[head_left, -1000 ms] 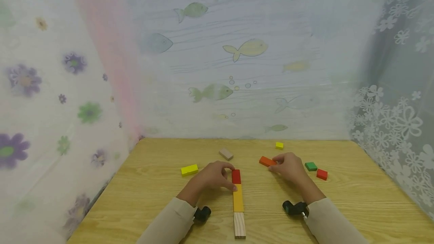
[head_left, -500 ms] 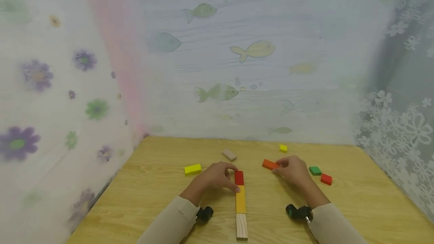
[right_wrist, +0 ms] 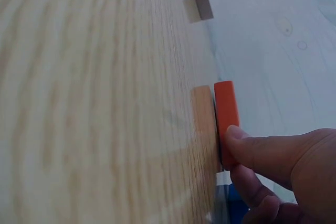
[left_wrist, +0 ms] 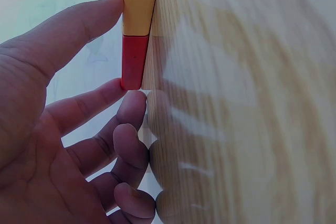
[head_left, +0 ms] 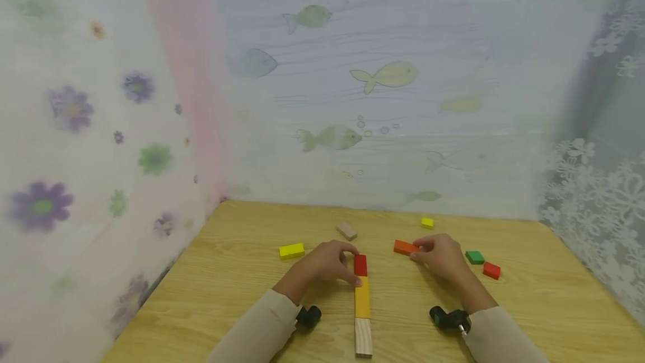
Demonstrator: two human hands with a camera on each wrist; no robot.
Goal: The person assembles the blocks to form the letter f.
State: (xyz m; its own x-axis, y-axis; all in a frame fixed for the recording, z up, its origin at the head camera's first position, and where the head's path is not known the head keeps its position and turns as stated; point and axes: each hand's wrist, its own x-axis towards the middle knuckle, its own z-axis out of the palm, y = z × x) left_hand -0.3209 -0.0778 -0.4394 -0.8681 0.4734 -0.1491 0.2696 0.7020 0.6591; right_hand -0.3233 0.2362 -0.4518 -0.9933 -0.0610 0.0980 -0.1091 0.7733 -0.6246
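In the head view, a row of blocks lies end to end: a plain wood block (head_left: 363, 337) nearest, an orange-yellow block (head_left: 362, 297) in the middle, a red block (head_left: 360, 265) farthest. My left hand (head_left: 330, 262) rests at the row's left side; the left wrist view has its thumb on the orange-yellow block (left_wrist: 138, 9) and its index fingertip at the red block's (left_wrist: 134, 61) end. To the right, my right hand (head_left: 443, 256) pinches the near end of an orange-red block (head_left: 405, 248) between thumb and index finger. That block (right_wrist: 227, 103) lies low along the tabletop.
Loose on the wooden table (head_left: 242, 296) are a yellow block (head_left: 291, 251), a pale wood block (head_left: 346, 231), a small yellow block (head_left: 427, 223), a green block (head_left: 475, 257) and another red block (head_left: 491, 270). A patterned curtain (head_left: 383, 172) hangs behind the table.
The head view has swung slightly, so everything shifts right. The orange-red block has turned a little in my right hand's pinch. My left hand stays at the row.
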